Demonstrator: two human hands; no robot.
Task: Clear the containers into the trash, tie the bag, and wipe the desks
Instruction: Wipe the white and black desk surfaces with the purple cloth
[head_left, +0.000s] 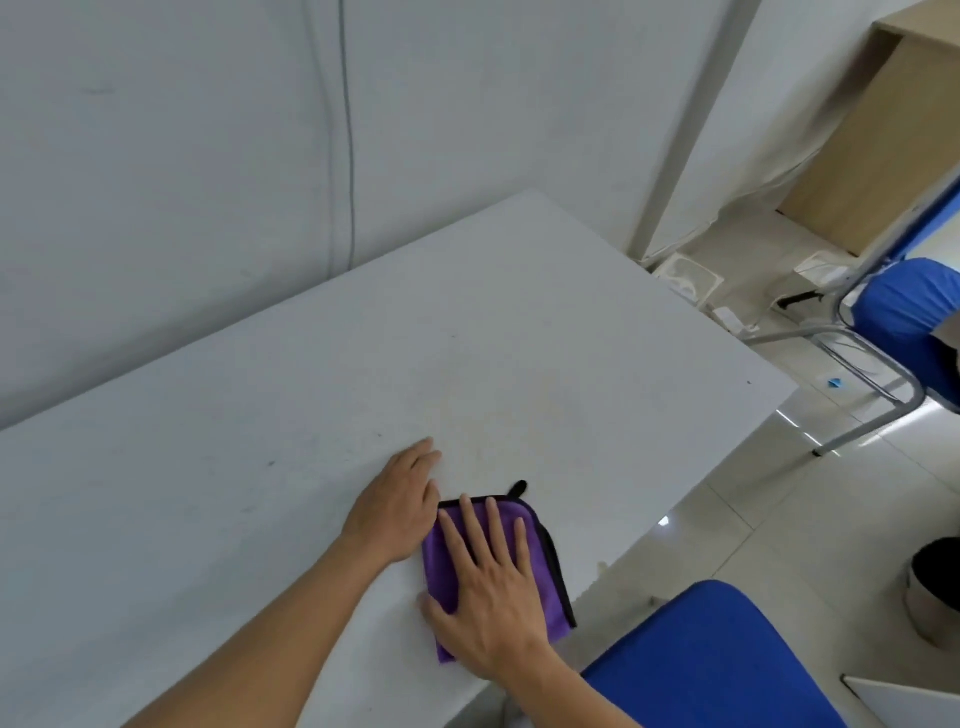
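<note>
A folded purple cloth (540, 566) with a black edge and a small black loop lies on the white desk (322, 395), near its front right edge. My right hand (488, 592) presses flat on the cloth with its fingers spread and straight. My left hand (400, 504) rests flat on the bare desk just left of the cloth, its fingers straight and touching the cloth's left edge. A faint yellowish stain shows on the desk beyond the hands.
A blue chair (711, 660) stands close at the desk's front right. A second blue chair (909, 322) with a metal frame stands farther right on the tiled floor. A bin with a black liner (935, 592) sits at the right edge. The wall runs along the desk's left side.
</note>
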